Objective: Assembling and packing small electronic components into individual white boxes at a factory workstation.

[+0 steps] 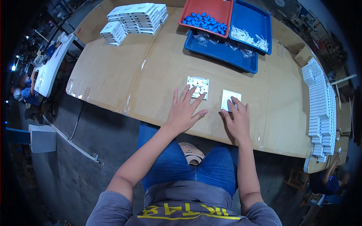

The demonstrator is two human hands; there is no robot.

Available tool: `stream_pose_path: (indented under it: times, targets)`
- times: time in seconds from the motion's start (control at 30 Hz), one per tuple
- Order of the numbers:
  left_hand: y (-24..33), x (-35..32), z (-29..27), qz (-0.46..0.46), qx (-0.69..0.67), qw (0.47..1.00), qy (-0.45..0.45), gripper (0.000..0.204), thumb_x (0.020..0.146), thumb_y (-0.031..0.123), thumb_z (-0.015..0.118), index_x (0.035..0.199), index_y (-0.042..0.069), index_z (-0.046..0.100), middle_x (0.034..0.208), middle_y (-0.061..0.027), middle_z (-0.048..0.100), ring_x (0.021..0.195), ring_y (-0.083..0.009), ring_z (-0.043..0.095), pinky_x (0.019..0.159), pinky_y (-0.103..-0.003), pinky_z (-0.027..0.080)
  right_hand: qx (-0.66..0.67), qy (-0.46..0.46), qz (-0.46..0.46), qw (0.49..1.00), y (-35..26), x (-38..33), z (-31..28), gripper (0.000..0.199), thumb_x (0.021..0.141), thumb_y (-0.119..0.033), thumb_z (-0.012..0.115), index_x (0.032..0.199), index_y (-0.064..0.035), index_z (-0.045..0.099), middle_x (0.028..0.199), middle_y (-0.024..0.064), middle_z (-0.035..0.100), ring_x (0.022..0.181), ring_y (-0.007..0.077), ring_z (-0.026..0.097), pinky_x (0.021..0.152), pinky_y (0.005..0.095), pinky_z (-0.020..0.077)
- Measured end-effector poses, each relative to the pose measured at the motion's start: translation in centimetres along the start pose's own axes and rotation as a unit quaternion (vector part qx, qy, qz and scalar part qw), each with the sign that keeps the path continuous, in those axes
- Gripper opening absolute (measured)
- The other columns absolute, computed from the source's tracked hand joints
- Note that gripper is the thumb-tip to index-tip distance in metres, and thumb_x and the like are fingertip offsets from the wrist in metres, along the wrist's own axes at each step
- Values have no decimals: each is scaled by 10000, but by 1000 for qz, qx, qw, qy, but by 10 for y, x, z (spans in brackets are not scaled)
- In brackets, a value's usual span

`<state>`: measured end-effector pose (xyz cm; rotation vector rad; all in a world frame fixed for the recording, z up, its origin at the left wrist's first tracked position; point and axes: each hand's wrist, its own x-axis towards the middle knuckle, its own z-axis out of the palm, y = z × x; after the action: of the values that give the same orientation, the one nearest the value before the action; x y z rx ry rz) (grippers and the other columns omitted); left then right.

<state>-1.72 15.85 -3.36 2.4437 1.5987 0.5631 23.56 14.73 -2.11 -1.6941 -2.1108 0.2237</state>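
The left hand point(184, 111) lies flat and released on the counter point(113, 75), fingertips touching the switch back point(198, 87); its loose parts could scatter if nudged. The right hand point(236, 118) presses the white plate point(230, 98) without gripping, so it may slide.

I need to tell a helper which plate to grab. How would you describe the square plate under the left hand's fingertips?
On the cardboard-covered table, look just below the blue trays. Two square white plates lie side by side at the near edge. It is the left plate under the left hand, showing small fittings, while the right plate under the right hand is plain.
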Motion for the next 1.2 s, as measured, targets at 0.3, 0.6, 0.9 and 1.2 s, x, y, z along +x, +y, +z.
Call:
stream_pose_path:
  times: [0.3,0.6,0.9,1.2]
  targets:
    - [-14,-7,8,3,-172,969,177,323,870,312,815,1025,60,685,1232,-120,617,1235,-357,551,1095,-519,373,92,119,-140,979,-22,160,11,275,964,-231,697,1113,-4,739,1243,173,683,1160,365,630,1016,454,504]
    - [-19,-7,11,-8,-238,950,204,271,778,209,876,782,84,635,830,-28,626,874,-235,603,909,-395,408,-45,-15,-135,990,-35,292,72,657,1056,-605,466,1233,-37,746,1461,200,599,1343,371,568,1117,506,462]
    - [-19,-6,11,-27,-246,945,212,344,760,238,891,725,86,584,794,-32,610,810,-239,578,883,-404,406,113,-24,-101,988,-22,286,44,565,1084,-502,501,1199,-10,752,1210,199,735,1133,353,701,1015,453,527]
    - [-7,-10,-1,-65,-260,936,227,205,999,219,714,896,42,706,866,-34,661,840,-209,629,935,-373,436,614,-19,49,788,-35,131,-23,549,1146,-374,451,1204,98,725,1203,162,746,1099,229,714,989,337,554]
